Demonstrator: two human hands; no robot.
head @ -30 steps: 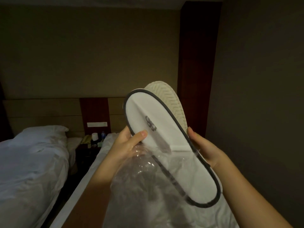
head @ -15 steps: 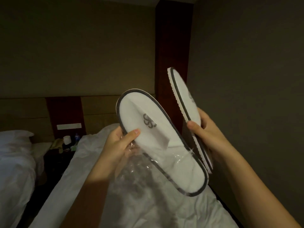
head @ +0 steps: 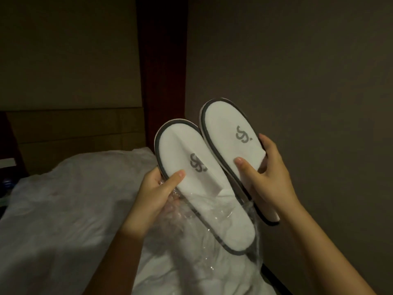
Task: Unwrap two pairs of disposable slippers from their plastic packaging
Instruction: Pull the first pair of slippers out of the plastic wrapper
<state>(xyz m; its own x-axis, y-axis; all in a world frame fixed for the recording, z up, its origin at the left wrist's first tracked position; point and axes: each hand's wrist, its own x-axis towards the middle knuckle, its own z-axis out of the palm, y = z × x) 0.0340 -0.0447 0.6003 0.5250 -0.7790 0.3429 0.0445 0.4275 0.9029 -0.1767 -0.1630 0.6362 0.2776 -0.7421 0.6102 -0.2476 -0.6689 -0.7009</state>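
Two white disposable slippers with dark grey trim and a grey logo are held up side by side, tops facing me. My left hand (head: 158, 193) grips the left slipper (head: 191, 165) with the thumb on its upper, and also holds the clear plastic bag (head: 191, 237), which still covers that slipper's heel end. My right hand (head: 265, 177) grips the right slipper (head: 231, 133), free of the plastic, thumb on its upper and fingers behind it. The second pair is not in view.
A bed with a rumpled white sheet (head: 63, 209) lies below my hands. A dark wooden column (head: 161, 71) and a padded headboard (head: 74, 133) stand behind. A plain wall (head: 297, 81) is close on the right.
My right hand has pulled the second slipper away from the first and turned it from edge-on to face me beside the left one. The view has swung right.
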